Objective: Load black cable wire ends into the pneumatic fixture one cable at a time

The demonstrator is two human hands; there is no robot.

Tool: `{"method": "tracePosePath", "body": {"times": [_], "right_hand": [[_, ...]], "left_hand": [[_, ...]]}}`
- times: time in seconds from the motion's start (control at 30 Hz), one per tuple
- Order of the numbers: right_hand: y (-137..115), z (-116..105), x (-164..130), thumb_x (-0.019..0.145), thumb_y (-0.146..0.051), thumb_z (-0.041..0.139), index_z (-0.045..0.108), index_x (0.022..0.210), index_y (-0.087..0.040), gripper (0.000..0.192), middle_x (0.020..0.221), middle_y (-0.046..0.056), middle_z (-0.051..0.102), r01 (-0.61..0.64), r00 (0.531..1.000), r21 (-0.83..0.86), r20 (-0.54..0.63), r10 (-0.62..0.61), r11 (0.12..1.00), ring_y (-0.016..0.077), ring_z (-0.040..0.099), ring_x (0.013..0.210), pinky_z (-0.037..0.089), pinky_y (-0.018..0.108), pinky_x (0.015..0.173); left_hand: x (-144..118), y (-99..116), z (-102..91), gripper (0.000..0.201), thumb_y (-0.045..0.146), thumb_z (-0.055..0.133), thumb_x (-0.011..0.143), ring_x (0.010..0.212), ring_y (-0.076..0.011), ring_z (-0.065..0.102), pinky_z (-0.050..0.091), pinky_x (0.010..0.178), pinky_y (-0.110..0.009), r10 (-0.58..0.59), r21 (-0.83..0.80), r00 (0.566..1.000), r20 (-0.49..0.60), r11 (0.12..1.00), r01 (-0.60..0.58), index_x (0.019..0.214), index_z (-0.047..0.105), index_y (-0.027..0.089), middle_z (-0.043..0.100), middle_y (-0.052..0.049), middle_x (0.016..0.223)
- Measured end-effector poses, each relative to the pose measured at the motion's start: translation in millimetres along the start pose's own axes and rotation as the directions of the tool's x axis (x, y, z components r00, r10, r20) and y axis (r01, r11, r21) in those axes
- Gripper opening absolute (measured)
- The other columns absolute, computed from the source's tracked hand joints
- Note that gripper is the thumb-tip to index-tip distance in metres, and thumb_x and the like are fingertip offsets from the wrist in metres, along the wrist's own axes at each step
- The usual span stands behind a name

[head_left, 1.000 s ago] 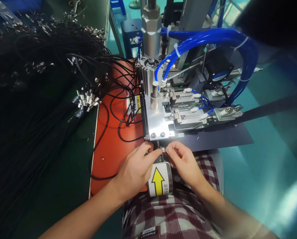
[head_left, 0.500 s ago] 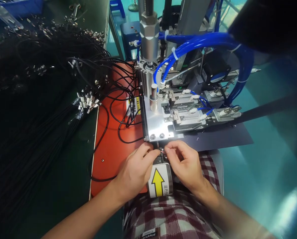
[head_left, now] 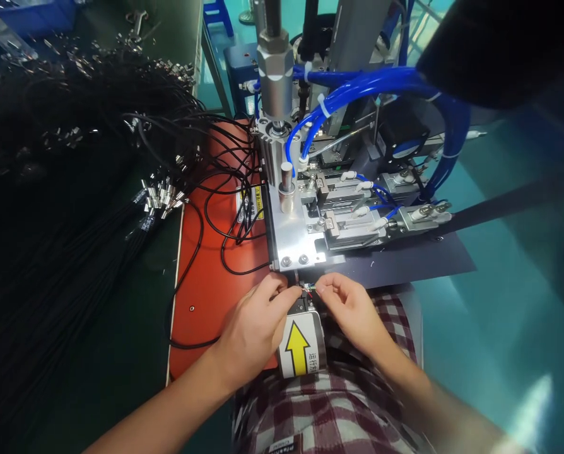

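Just in front of the machine's metal plate [head_left: 286, 243], both hands meet at a small fixture. My left hand [head_left: 258, 321] is closed, thumb and forefinger pinching the end of a black cable [head_left: 194, 346] that runs in under the palm from the left. Thin coloured wires [head_left: 309, 288] stick out of that end, a red one among them. My right hand [head_left: 351, 309] pinches the tips of these wires from the right, its other fingers curled. The fingertips partly hide the cable end. Below the hands is a white label [head_left: 286, 366] with a yellow arrow.
A large pile of black cables [head_left: 97, 88] with metal connectors [head_left: 161, 197] lies on the left. More cables cross the red board [head_left: 201, 284] into the machine. Blue air tubes [head_left: 376, 82] arch above the pneumatic cylinders [head_left: 358, 227]. A dark sheet [head_left: 414, 261] extends right.
My right hand has moved slightly right, away from my left fingertips, and more of the coloured wires shows between them. My left hand keeps its pinch. The whole view has shifted slightly.
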State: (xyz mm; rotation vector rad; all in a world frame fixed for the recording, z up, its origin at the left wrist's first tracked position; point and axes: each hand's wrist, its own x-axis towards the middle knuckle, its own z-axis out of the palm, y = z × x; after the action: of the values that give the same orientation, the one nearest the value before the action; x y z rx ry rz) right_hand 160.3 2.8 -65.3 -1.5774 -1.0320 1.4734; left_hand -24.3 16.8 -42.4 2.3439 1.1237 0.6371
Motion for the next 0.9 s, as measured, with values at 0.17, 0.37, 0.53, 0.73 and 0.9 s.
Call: {"method": "tracePosePath", "body": {"times": [0.17, 0.37, 0.53, 0.73, 0.9], "right_hand": [[-8, 7, -13, 0.072, -0.043, 0.068, 0.063, 0.072, -0.017, 0.027, 0.061, -0.001, 0.058, -0.043, 0.998, 0.109, 0.048, 0.038, 0.993, 0.0125, 0.048, 0.053, 0.038, 0.024, 0.048], [-2, 8, -9, 0.074, -0.041, 0.069, 0.064, 0.074, -0.016, 0.026, 0.058, -0.003, 0.054, -0.039, 0.999, 0.164, -0.01, 0.041, 0.986, 0.0105, 0.043, 0.05, 0.034, 0.023, 0.045], [-11, 3, 1, 0.074, -0.038, 0.065, 0.063, 0.071, -0.017, 0.022, 0.055, -0.005, 0.049, -0.012, 0.999, 0.157, -0.037, 0.018, 0.988, 0.0088, 0.036, 0.045, 0.029, 0.023, 0.042], [-4, 7, 4, 0.084, -0.032, 0.056, 0.058, 0.077, -0.018, 0.016, 0.064, -0.002, 0.052, 0.201, 0.976, -0.073, -0.067, -0.206, 0.977, 0.0116, 0.043, 0.052, 0.036, 0.025, 0.049], [3, 6, 1, 0.088, -0.023, 0.05, 0.055, 0.08, -0.021, 0.01, 0.07, -0.001, 0.052, 0.424, 0.891, -0.331, -0.013, -0.453, 0.843, 0.0134, 0.047, 0.056, 0.038, 0.026, 0.053]], "left_hand": [[0, 2, -2.1, 0.03, 0.004, 0.042, 0.087, 0.082, -0.0168, 0.059, 0.054, 0.07, -0.026, 0.008, 0.017, 1.0, -0.031, 1.0, -0.007, 0.107, 0.062, 0.014, 0.056, -0.008, 0.091], [2, 3, -2.9, 0.029, 0.004, 0.042, 0.088, 0.083, -0.0162, 0.06, 0.054, 0.073, -0.025, 0.013, 0.032, 0.999, -0.033, 0.999, -0.012, 0.106, 0.063, 0.013, 0.057, -0.008, 0.091], [2, 1, -0.6, 0.029, 0.003, 0.043, 0.088, 0.083, -0.0164, 0.061, 0.055, 0.073, -0.026, 0.012, 0.018, 0.999, -0.039, 1.0, -0.012, 0.105, 0.064, 0.012, 0.056, -0.009, 0.091], [1, -1, 0.8, 0.031, 0.002, 0.043, 0.087, 0.086, -0.0166, 0.06, 0.055, 0.075, -0.027, 0.008, 0.011, 1.0, -0.029, 1.0, -0.008, 0.108, 0.062, 0.013, 0.056, -0.009, 0.093], [2, -1, 0.5, 0.03, 0.002, 0.043, 0.087, 0.087, -0.0177, 0.059, 0.054, 0.075, -0.028, 0.013, -0.007, 1.0, -0.025, 1.0, -0.013, 0.107, 0.063, 0.012, 0.056, -0.01, 0.094]]}}
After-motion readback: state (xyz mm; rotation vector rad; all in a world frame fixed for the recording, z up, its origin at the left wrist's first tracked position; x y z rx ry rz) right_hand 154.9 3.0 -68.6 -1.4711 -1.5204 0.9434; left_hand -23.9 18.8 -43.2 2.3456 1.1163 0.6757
